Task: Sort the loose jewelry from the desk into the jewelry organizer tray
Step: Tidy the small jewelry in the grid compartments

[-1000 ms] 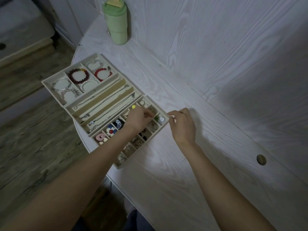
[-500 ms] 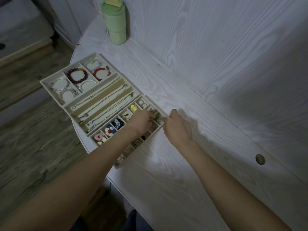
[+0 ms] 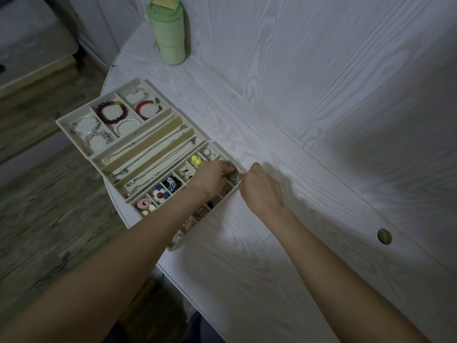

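The cream jewelry organizer tray [image 3: 74, 120] lies at the desk's left edge. It holds bracelets [image 3: 112, 111] at the far end, chains [image 3: 158, 154] in the long middle slots, and earrings and rings such as a yellow pair [image 3: 196, 160] in the small near cells. My left hand [image 3: 210, 180] and my right hand [image 3: 261, 190] meet over a small cell at the tray's right rim. Their curled fingertips pinch a small green and silver piece [image 3: 233, 177] between them. The fingers hide most of it.
A green tumbler [image 3: 169, 33] stands at the far end of the white wood-grain desk [image 3: 247, 268]. A round cable hole [image 3: 384, 236] sits in the desk to the right. A white wall panel rises behind the desk. The desk's curved left edge drops to the floor.
My right hand moved left off the desk surface to the tray's right rim, meeting my left hand's fingers. The left hand stayed over the small cells.
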The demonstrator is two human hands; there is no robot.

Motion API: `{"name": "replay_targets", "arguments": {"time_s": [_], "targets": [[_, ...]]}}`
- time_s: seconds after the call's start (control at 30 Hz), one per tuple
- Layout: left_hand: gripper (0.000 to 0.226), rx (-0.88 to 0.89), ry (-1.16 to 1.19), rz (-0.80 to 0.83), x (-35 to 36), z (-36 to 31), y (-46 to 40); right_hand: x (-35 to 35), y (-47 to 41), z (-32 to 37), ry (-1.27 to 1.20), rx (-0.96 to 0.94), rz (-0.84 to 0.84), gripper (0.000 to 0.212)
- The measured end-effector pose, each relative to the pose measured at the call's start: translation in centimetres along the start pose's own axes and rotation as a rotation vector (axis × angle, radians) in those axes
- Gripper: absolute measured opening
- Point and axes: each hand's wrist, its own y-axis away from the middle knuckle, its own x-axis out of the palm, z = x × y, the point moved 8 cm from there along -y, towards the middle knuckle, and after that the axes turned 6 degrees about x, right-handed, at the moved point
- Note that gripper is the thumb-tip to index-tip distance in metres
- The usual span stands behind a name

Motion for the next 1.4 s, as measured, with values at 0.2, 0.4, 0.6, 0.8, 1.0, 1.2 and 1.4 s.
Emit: {"name": "replay_targets", "arguments": {"time_s": [0.2, 0.4, 0.6, 0.8, 1.0, 1.2, 1.4], "targets": [[0.047, 0.002, -0.005, -0.014, 0.0, 0.0, 0.1, 0.9, -0.4, 0.1, 0.008, -0.034, 0.002, 0.026], [0.046, -0.008, 0.037, -0.005, 0.2, 0.4, 0.0, 0.4, -0.7, 0.2, -0.079, 0.087, -0.112, 0.023], [0.046, 0.007, 0.128, -0.022, -0.1, 0.4, 0.2, 0.6, -1.6, 0.7, -0.108, 0.164, -0.156, 0.014], [0.045, 0.005, 0.172, -0.023, -0.4, 0.8, 0.3, 0.7, -2.0, 1.4, -0.020, 0.122, -0.174, 0.013], [0.043, -0.006, 0.209, -0.067, -0.5, 1.3, 0.3, 0.9, -2.1, 1.4, -0.029, 0.091, -0.187, 0.014], [0.036, -0.064, 0.304, -0.151, -1.7, 2.4, 1.1, 0.9, -1.6, 0.4, -0.228, 0.130, -0.179, 0.022], [0.035, -0.061, 0.318, -0.153, -2.0, 2.5, 1.2, 1.2, -1.5, 0.5, -0.232, 0.129, -0.170, 0.023]]}}
